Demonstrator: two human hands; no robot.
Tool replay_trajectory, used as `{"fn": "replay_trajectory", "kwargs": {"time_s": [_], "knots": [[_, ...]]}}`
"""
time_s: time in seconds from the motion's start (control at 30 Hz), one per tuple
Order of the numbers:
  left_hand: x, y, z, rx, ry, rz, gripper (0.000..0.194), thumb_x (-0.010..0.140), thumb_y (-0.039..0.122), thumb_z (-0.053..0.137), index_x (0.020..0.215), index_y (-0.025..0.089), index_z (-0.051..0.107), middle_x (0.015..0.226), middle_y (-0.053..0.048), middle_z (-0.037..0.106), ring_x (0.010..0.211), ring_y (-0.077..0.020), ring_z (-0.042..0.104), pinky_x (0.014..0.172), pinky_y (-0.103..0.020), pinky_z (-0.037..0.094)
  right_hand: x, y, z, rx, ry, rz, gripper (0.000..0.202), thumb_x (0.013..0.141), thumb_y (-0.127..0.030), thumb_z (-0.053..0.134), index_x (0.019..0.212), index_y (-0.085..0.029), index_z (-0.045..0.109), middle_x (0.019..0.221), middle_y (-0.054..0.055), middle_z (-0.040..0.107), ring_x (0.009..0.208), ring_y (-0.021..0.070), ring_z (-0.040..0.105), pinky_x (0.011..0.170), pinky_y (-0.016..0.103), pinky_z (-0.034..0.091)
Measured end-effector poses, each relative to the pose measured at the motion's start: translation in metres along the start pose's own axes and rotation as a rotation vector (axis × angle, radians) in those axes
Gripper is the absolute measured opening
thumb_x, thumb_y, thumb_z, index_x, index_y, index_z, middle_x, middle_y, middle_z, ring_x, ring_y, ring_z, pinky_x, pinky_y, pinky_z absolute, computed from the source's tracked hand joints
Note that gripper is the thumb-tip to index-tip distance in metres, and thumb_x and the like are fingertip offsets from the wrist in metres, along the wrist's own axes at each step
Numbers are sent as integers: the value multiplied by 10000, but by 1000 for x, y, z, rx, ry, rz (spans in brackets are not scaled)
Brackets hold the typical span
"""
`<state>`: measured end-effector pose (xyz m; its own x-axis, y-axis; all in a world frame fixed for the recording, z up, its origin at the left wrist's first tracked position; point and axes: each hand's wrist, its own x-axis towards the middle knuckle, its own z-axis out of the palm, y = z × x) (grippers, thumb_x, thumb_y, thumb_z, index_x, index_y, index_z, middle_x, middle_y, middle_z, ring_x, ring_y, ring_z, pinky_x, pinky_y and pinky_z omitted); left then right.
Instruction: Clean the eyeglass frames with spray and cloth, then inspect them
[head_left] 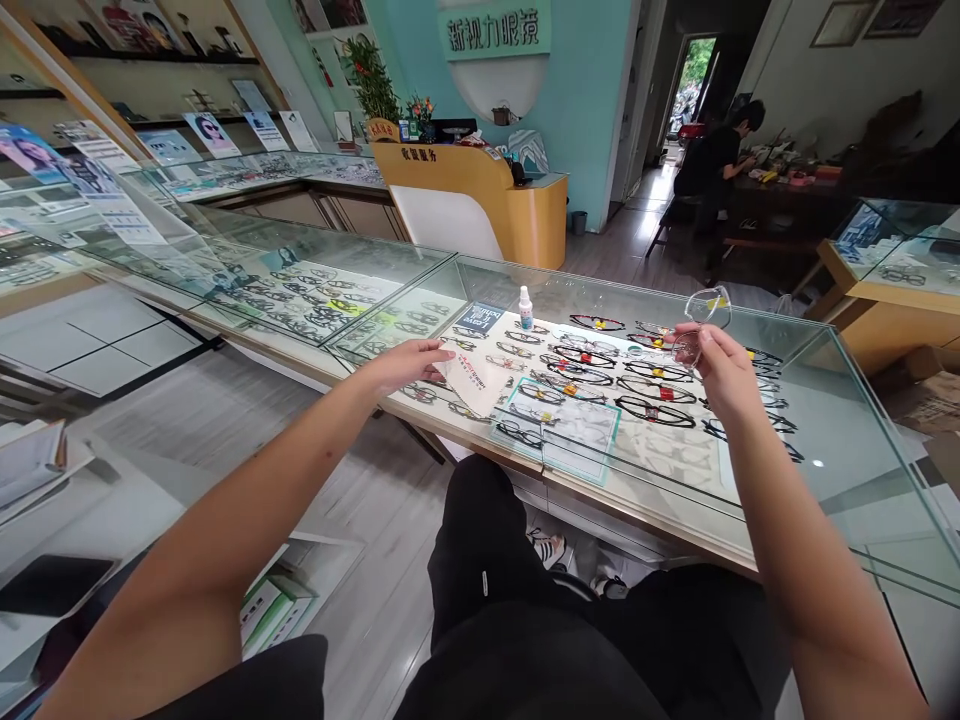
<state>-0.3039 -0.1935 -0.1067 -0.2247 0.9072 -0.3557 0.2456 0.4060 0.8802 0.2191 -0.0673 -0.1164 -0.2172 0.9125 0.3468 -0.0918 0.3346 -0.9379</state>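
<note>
My left hand pinches the corner of a pale lens cloth with red print, which hangs over the glass counter. Raised at the right, my right hand grips a pair of clear-framed eyeglasses by one side; a small yellow mark shows on a lens. A white spray bottle stands upright on the counter between my hands. Under the glass lie rows of eyeglass frames, several with red or yellow tags. A teal-edged sheet lies near the counter's front edge.
The glass display counter runs across in front of my knees. Beyond it stands a yellow reception desk. At the back right a person sits at a cluttered table. A dark phone lies at the lower left.
</note>
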Motion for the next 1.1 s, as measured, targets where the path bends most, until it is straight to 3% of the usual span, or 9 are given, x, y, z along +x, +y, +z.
{"fn": "replay_trajectory", "kwargs": {"time_s": [0.2, 0.33, 0.47, 0.67, 0.83, 1.03, 1.1], "knots": [[-35, 35, 19, -281, 90, 138, 437, 628, 334, 1036, 973, 207, 800, 1090, -110, 835, 966, -243, 778, 787, -332, 620, 0, 4, 1, 19, -36, 13, 414, 985, -641, 741, 1163, -277, 826, 1119, 60, 846, 929, 208, 725, 822, 342, 576], [-53, 71, 38, -317, 15, 204, 321, 718, 316, 961, 945, 183, 777, 975, -108, 813, 901, -254, 773, 700, -341, 605, -5, -10, 10, -13, -90, 12, 435, 998, -656, 711, 1159, -266, 819, 1106, 67, 841, 923, 219, 722, 834, 358, 578], [-55, 107, 71, -366, -162, 294, 213, 783, 280, 837, 949, 169, 763, 961, -109, 801, 911, -256, 775, 799, -372, 641, -17, -40, 25, -39, -194, 5, 447, 1037, -662, 653, 1173, -273, 825, 1144, 75, 835, 897, 223, 706, 844, 375, 576], [-32, 153, 149, -341, -316, 409, 264, 782, 339, 851, 954, 174, 736, 1060, -108, 794, 957, -256, 768, 908, -427, 623, -25, -77, 43, 11, -305, -9, 407, 1057, -633, 651, 1159, -282, 831, 1113, 67, 827, 921, 227, 700, 879, 379, 551], [-4, 178, 212, -325, -408, 584, 318, 725, 414, 869, 819, 190, 664, 934, -66, 739, 933, -237, 722, 916, -414, 598, -12, -79, 43, -30, -345, -24, 448, 1058, -664, 630, 1096, -266, 833, 1072, 61, 822, 912, 225, 679, 881, 378, 526], [30, 187, 258, -372, -466, 691, 406, 747, 464, 841, 749, 224, 513, 767, 13, 585, 761, -167, 610, 793, -355, 563, 9, -62, 35, -78, -229, -23, 499, 1004, -710, 672, 980, -239, 836, 960, 47, 813, 815, 200, 616, 817, 358, 481], [42, 186, 267, -402, -511, 724, 365, 790, 490, 789, 732, 218, 552, 748, 6, 564, 728, -160, 585, 745, -338, 541, 15, -56, 33, -60, -204, -16, 508, 981, -717, 693, 943, -230, 833, 929, 46, 809, 791, 192, 600, 795, 350, 476]]}}
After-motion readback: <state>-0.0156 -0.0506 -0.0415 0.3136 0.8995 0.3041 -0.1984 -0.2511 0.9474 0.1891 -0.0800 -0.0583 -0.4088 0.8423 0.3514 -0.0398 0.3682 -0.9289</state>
